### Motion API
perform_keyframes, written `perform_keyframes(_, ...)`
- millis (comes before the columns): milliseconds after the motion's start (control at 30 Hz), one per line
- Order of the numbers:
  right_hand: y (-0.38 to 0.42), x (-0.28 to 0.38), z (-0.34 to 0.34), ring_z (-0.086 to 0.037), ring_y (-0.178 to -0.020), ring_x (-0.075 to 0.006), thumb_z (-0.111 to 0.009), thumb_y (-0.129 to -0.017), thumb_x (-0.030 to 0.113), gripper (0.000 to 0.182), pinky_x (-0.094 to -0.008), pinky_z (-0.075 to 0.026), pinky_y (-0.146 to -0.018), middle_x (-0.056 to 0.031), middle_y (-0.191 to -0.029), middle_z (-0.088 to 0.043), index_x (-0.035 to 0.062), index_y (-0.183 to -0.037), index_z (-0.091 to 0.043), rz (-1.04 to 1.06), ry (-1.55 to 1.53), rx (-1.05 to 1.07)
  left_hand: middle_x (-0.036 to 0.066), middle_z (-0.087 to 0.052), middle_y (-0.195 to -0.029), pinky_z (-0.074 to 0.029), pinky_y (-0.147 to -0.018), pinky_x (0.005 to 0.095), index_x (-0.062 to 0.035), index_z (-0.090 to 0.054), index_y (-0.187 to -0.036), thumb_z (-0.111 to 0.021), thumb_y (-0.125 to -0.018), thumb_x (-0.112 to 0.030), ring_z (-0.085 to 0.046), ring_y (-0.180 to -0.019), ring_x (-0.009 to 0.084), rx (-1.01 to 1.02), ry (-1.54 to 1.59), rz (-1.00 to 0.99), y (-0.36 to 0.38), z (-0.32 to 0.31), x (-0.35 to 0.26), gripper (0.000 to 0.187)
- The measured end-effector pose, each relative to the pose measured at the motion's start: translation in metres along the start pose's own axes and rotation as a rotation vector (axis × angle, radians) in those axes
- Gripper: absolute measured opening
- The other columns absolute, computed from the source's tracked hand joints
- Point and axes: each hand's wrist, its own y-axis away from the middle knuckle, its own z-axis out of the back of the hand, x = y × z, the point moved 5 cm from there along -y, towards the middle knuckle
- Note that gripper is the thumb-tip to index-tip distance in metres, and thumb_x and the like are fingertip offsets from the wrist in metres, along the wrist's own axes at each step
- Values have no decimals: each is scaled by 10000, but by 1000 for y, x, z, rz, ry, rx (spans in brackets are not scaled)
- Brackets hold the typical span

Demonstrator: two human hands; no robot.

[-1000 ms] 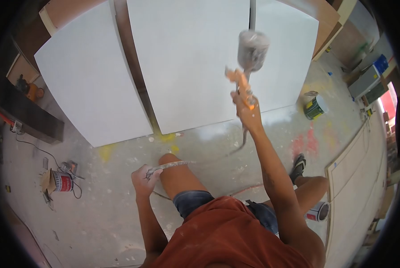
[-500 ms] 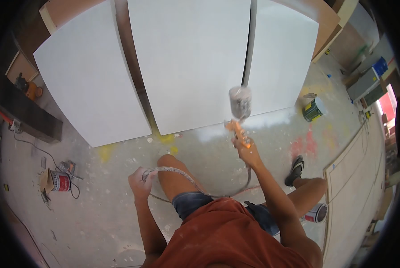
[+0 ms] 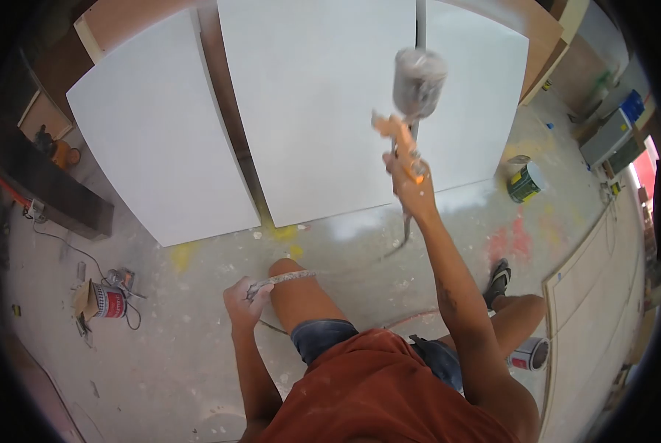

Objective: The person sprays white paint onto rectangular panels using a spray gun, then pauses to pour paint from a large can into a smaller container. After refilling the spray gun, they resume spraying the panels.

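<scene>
My right hand [image 3: 413, 183] is closed round the handle of an orange spray gun [image 3: 403, 140], held out in front of the white panels. On top of the gun sits a paint-smeared cup [image 3: 419, 81]. A hose hangs down from the gun's handle, partly blurred by motion. My left hand [image 3: 243, 299] is closed on a paint-spattered stretch of hose [image 3: 290, 277] above my left knee. Three white panels stand side by side: a left one [image 3: 160, 133], a middle one [image 3: 315, 111] and a right one [image 3: 478, 103]. Dark gaps separate them.
A green paint can [image 3: 524, 184] stands right of the panels. Another can [image 3: 529, 354] is beside my right leg, near a large board [image 3: 596, 295]. At left are a bucket [image 3: 109, 301] with a cable and a dark post [image 3: 57, 184]. Yellow and red paint marks the floor [image 3: 345, 288].
My right hand has raised the spray gun, moving it up and forward across the panels, and the hose has followed. My left hand has shifted only slightly, still on the hose.
</scene>
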Motion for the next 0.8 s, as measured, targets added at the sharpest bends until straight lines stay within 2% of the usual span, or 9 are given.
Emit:
perform_keyframes(67,-12,34,-3,-464,-653,-106,-660,-956,221,224,-310,-424,-612,1,-718,-520,1,-923,-635,44,-26,-33,34,-384,-565,-315,-488,301,-3,-535,-687,-820,-834,-348,-340,-546,111,-28,-10,-7,0,4,2,471)
perform_keyframes(133,-16,59,1,-444,-646,-101,-627,-974,169,171,-297,-425,-611,8,-711,-493,-2,-973,-631,229,-136,-152,65,-456,-548,-363,-480,310,-19,-556,-683,-831,-813,-309,-392,-493,153,-51,-51,11,1,7,6,420)
perform_keyframes(300,15,19,4,-448,-643,-102,-617,-975,139,146,-284,-423,-602,3,-718,-491,-7,-984,-618,298,-31,-125,71,-414,-543,-341,-479,315,-11,-528,-683,-827,-818,-333,-354,-510,150,-110,13,67,2,8,17,460)
perform_keyframes(400,54,-50,3,-476,-676,-121,-647,-959,171,192,-307,-433,-630,-22,-733,-506,-18,-936,-618,-55,28,51,75,-401,-543,-329,-477,318,-8,-512,-677,-826,-820,-318,-333,-526,142,-105,-19,60,1,6,23,464)
perform_keyframes(600,120,-148,1,-518,-646,-161,-673,-922,261,295,-374,-447,-609,-68,-720,-588,-30,-895,-635,-376,213,211,67,-460,-547,-352,-485,292,0,-571,-701,-834,-814,-237,-381,-530,110,-98,52,47,2,-4,27,371)
perform_keyframes(667,130,-177,3,-540,-606,-188,-688,-897,307,345,-399,-445,-584,-89,-691,-609,-34,-881,-645,-622,314,292,61,-490,-551,-364,-488,284,1,-603,-718,-836,-811,-219,-408,-527,102,-104,98,39,2,-3,21,334)
perform_keyframes(700,128,-179,3,-540,-606,-188,-688,-897,307,345,-399,-445,-584,-89,-691,-609,-34,-881,-645,-623,314,291,51,-520,-562,-379,-495,278,0,-635,-743,-838,-808,-220,-441,-531,95,-71,89,53,3,-2,18,307)
perform_keyframes(767,114,-177,0,-487,-515,-116,-719,-881,338,325,-303,-391,-453,-39,-646,-559,29,-834,-632,-503,283,293,37,-551,-572,-396,-503,274,-1,-671,-774,-838,-813,-223,-471,-531,95,-26,62,58,4,-1,20,280)
perform_keyframes(800,115,-177,-2,-487,-515,-116,-719,-881,338,325,-303,-391,-453,-39,-646,-559,29,-834,-632,-503,283,295,33,-550,-572,-398,-504,275,0,-676,-779,-834,-821,-224,-469,-526,102,-14,44,51,6,0,24,277)
